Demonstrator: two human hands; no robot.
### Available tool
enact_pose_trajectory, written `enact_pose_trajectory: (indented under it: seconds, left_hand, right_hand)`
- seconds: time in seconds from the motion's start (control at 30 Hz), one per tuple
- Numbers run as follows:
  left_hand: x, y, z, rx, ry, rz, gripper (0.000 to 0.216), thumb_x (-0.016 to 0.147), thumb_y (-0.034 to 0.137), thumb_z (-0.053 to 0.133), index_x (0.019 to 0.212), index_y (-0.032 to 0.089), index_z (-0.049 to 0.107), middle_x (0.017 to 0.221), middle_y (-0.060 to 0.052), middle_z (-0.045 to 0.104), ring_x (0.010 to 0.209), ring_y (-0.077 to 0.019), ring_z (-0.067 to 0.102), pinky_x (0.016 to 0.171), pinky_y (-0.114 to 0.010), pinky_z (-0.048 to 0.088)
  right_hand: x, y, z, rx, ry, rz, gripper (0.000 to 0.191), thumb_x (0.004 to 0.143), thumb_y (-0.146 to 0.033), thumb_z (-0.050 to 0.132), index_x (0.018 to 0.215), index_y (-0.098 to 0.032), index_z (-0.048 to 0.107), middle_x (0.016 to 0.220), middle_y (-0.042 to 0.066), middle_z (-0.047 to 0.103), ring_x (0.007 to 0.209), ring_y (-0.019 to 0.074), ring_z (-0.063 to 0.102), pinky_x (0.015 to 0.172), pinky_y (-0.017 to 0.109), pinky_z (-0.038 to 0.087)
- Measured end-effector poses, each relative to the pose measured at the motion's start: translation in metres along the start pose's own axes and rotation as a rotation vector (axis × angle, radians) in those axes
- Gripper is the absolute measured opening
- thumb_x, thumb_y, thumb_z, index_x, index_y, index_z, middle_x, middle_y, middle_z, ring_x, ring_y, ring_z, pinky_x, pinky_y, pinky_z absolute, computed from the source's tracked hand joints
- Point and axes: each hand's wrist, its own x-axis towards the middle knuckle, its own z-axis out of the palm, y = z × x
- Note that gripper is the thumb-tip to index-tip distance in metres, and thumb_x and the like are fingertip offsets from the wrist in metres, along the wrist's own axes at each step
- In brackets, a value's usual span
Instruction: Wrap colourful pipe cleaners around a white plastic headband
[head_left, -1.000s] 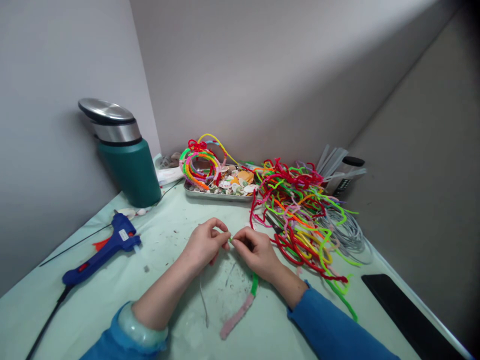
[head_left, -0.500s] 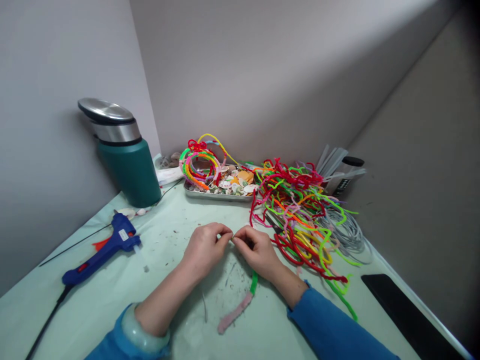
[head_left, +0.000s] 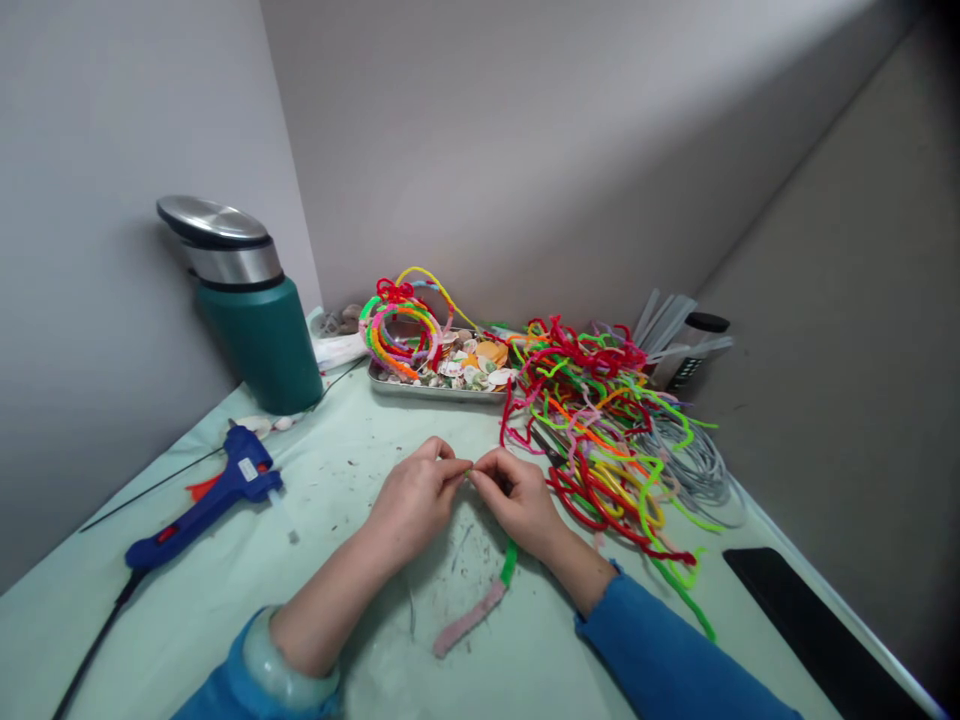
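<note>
My left hand (head_left: 414, 502) and my right hand (head_left: 517, 502) meet fingertip to fingertip above the middle of the table, both closed in a pinch. Out from under my right hand hangs a fuzzy pipe cleaner (head_left: 472, 618), green near the palm and dusty pink along its lower end. Its upper part is hidden by my right hand. Between the fingertips only a tiny greenish bit shows; what my left fingers grip is too small to make out.
A blue glue gun (head_left: 206, 495) lies left, below a green bottle (head_left: 259, 340). At the back, a metal tray (head_left: 442, 393) holds shell-like pieces and coiled pipe cleaners. Tangled pipe cleaners (head_left: 592, 420), grey wire (head_left: 697, 470) and a black slab (head_left: 810, 625) lie right.
My left hand has turned slightly, its index finger now straighter against the right fingertips. The pipe cleaner's pink end has swung up a little to the left.
</note>
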Motion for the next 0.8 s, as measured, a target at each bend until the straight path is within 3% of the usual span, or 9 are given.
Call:
enact_pose_trajectory:
  seconds: [0.13,0.3,0.4,0.5,0.8]
  left_hand:
    - [0.0002,-0.0009,0.0012,-0.01,0.002,0.005,0.03,0.082,0.019,0.04,0.092,0.025,0.068,0.093,-0.004,0.056,0.075,-0.0129,0.054,0.068,-0.023,0.038]
    - [0.0011,-0.0024,0.0018,-0.072,-0.021,0.019,0.027,0.081,0.019,0.043,0.088,0.023,0.069,0.087,-0.005,0.063,0.078,-0.0158,0.057,0.068,-0.023,0.038]
    - [0.0008,-0.0026,0.0025,-0.133,0.026,-0.056,0.025,0.079,0.021,0.046,0.095,0.023,0.065,0.089,-0.004,0.067,0.079,-0.017,0.059,0.069,-0.024,0.038]
    - [0.0003,-0.0018,0.0027,-0.144,0.072,-0.129,0.017,0.077,0.024,0.049,0.087,0.022,0.063,0.079,-0.002,0.068,0.07,-0.0157,0.059,0.063,-0.023,0.037]
    - [0.0008,-0.0022,0.0011,-0.211,0.021,-0.16,0.019,0.077,0.028,0.047,0.076,0.02,0.064,0.046,0.003,0.054,0.047,-0.012,0.048,0.052,-0.022,0.032]
  right_hand:
    - [-0.0001,-0.0004,0.0,0.004,-0.008,0.004,0.009,0.08,-0.022,0.051,0.077,-0.016,0.057,0.064,-0.001,0.054,0.056,0.0108,0.049,0.052,0.021,0.038]
    - [0.0005,0.001,0.0006,-0.001,-0.007,0.001,0.009,0.08,-0.023,0.051,0.076,-0.017,0.056,0.064,-0.001,0.054,0.056,0.0109,0.048,0.052,0.021,0.038]
    - [0.0007,0.0019,0.0006,-0.004,0.001,0.007,0.01,0.081,-0.023,0.051,0.076,-0.017,0.056,0.063,-0.001,0.053,0.056,0.011,0.048,0.052,0.021,0.037]
    - [0.0004,0.0023,0.0005,-0.006,0.008,0.002,0.01,0.08,-0.023,0.051,0.076,-0.017,0.057,0.064,0.0,0.054,0.056,0.0111,0.048,0.052,0.022,0.037]
    - [-0.0001,0.0027,0.0006,-0.01,-0.008,-0.003,0.01,0.081,-0.023,0.051,0.075,-0.016,0.056,0.065,0.0,0.052,0.057,0.0104,0.047,0.052,0.021,0.036]
